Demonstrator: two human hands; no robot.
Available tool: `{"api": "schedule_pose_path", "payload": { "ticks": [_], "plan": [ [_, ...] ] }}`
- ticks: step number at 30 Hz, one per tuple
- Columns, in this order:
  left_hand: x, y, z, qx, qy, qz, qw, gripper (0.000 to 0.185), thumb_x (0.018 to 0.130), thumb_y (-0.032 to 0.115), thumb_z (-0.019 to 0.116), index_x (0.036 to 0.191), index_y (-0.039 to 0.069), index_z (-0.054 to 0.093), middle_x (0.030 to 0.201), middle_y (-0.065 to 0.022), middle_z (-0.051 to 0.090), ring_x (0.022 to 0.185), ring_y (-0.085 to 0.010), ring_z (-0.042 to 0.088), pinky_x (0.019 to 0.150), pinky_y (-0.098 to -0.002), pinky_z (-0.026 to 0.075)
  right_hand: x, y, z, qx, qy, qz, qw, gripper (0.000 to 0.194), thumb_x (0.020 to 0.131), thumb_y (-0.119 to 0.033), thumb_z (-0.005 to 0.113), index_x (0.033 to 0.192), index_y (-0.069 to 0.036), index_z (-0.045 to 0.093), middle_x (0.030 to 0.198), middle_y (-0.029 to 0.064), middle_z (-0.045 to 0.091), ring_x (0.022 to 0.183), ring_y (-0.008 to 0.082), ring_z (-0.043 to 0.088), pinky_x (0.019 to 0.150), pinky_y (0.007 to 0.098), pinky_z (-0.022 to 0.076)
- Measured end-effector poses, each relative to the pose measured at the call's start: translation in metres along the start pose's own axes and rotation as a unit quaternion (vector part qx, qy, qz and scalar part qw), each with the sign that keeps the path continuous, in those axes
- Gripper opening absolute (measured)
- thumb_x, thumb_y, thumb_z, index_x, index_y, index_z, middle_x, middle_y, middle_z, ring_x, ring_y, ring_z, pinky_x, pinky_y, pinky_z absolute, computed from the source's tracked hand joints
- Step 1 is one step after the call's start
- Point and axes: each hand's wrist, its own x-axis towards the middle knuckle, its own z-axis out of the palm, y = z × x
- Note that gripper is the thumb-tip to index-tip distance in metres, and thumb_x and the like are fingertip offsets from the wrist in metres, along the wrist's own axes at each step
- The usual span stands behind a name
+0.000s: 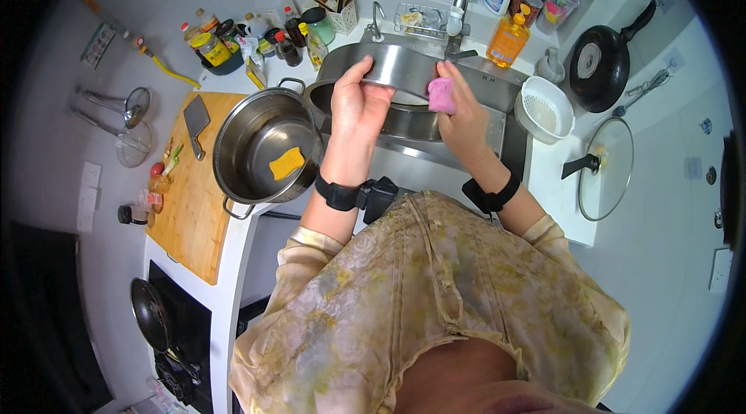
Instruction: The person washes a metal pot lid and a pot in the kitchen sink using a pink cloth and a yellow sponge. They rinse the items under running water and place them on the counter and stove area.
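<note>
Over the sink [496,128], a round stainless-steel vessel [399,64], perhaps a steamer tier, is tilted with its side wall towards me. My left hand [360,105] grips its near left edge, thumb on the outer wall. At its right side, my right hand [466,119] holds a pink sponge or cloth [442,95] against the metal. Below sits another round steel vessel [411,123], partly hidden by my hands and the tilted piece. Left of my left forearm stands a large two-handled steel pot [265,116] with a yellow sponge [287,164] inside.
A cleaver [197,119] lies on the wooden cutting board [195,204] at left. Behind the sink are a faucet [460,3], a wire rack [422,20] and an orange soap bottle [509,41]. A white colander [543,109] and a glass lid [609,169] are at right.
</note>
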Motion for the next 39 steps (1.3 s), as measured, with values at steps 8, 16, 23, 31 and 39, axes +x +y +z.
{"api": "schedule_pose_path", "payload": {
  "ticks": [8, 16, 23, 31, 39],
  "plan": [
    [0.009, 0.000, -0.067, -0.028, -0.030, -0.082, 0.996, 0.041, 0.098, 0.028, 0.057, 0.127, -0.001, 0.055, 0.127, -0.0158, 0.061, 0.120, -0.0314, 0.057, 0.106, -0.0478, 0.042, -0.026, 0.021, -0.039, 0.098, -0.104, -0.031, 0.989, 0.059, 0.081, -0.023, 0.073, 0.134, -0.007, 0.053, 0.131, 0.0108, 0.058, 0.104, 0.0248, 0.064, 0.082, 0.0314, 0.0519],
    [0.008, 0.001, -0.102, 0.027, -0.091, -0.026, 0.995, 0.041, 0.097, 0.032, 0.060, 0.124, 0.001, 0.057, 0.117, -0.0144, 0.066, 0.104, -0.0290, 0.065, 0.094, -0.0439, 0.051, 0.018, 0.039, -0.034, 0.338, -0.092, 0.225, 0.909, 0.039, 0.087, -0.013, 0.061, 0.123, -0.003, 0.051, 0.109, 0.0146, 0.062, 0.098, 0.0286, 0.064, 0.085, 0.0352, 0.0493],
    [-0.002, -0.002, -0.087, 0.166, -0.102, 0.042, 0.980, 0.038, 0.090, 0.013, 0.068, 0.125, 0.002, 0.057, 0.112, -0.0119, 0.067, 0.097, -0.0244, 0.067, 0.086, -0.0388, 0.057, 0.048, 0.001, 0.003, 0.160, -0.152, -0.128, 0.967, 0.034, 0.084, -0.006, 0.058, 0.117, -0.015, 0.054, 0.098, 0.0126, 0.057, 0.091, 0.0383, 0.062, 0.075, 0.0468, 0.0512],
    [0.000, 0.007, -0.083, 0.126, -0.062, 0.070, 0.988, 0.036, 0.091, 0.017, 0.067, 0.123, 0.000, 0.058, 0.110, -0.0116, 0.067, 0.095, -0.0240, 0.067, 0.085, -0.0382, 0.056, 0.054, 0.015, 0.002, 0.216, -0.180, -0.212, 0.936, 0.031, 0.086, -0.006, 0.056, 0.117, -0.010, 0.056, 0.107, 0.0145, 0.062, 0.097, 0.0386, 0.061, 0.080, 0.0464, 0.0511],
    [0.004, 0.011, -0.075, 0.157, -0.145, 0.066, 0.975, 0.048, 0.090, 0.018, 0.069, 0.131, 0.001, 0.052, 0.118, -0.0127, 0.064, 0.102, -0.0258, 0.065, 0.089, -0.0397, 0.054, 0.083, 0.012, 0.008, 0.162, -0.057, -0.158, 0.972, 0.022, 0.091, -0.011, 0.052, 0.112, -0.009, 0.058, 0.102, 0.0175, 0.063, 0.091, 0.0400, 0.062, 0.076, 0.0485, 0.0507]
  ]
}}
